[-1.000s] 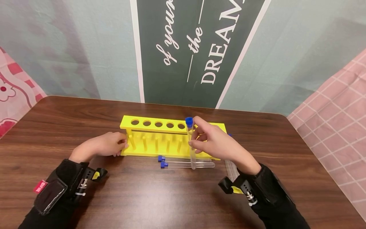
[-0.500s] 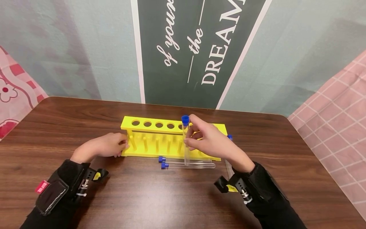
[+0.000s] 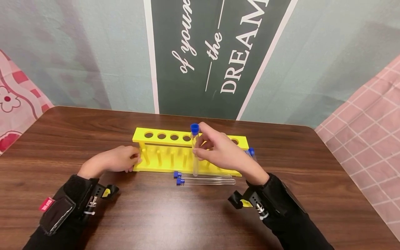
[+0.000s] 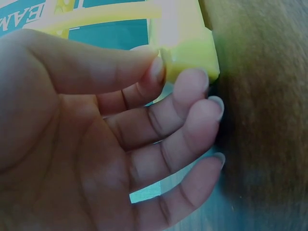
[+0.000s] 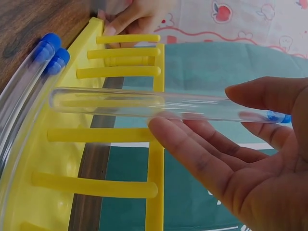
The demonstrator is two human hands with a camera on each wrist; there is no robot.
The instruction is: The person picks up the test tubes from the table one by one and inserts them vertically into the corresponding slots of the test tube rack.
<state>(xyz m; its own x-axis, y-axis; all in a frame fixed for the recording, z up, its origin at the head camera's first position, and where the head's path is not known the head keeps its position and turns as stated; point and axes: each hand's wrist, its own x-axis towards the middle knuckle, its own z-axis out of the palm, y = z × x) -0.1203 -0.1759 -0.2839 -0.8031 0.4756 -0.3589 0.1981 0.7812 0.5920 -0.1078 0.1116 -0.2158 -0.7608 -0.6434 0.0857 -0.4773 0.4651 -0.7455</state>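
Observation:
My right hand (image 3: 220, 147) pinches a clear test tube (image 3: 195, 163) with a blue cap, held upright in front of the yellow test tube rack (image 3: 162, 168). In the right wrist view, thumb and fingers hold this tube (image 5: 130, 102) near its capped end, and its rounded bottom is off the rack's base. At the rack's left end, my left hand (image 3: 117, 159) holds the lower corner. The left wrist view has thumb and index finger pinching the rack (image 4: 192, 57), with the other fingers loosely bent. The rack's right part is partly hidden behind my right hand.
Two capped test tubes (image 3: 206, 182) lie side by side on the brown table (image 3: 156, 215), along the rack's front edge. More blue caps (image 3: 251, 151) show right of the rack, their tubes mostly hidden by my right arm. A printed cloth (image 3: 122, 62) hangs behind the table.
My right hand has moved left along the rack's front and slightly up, carrying the upright test tube with it. The left hand stays at the rack's left end.

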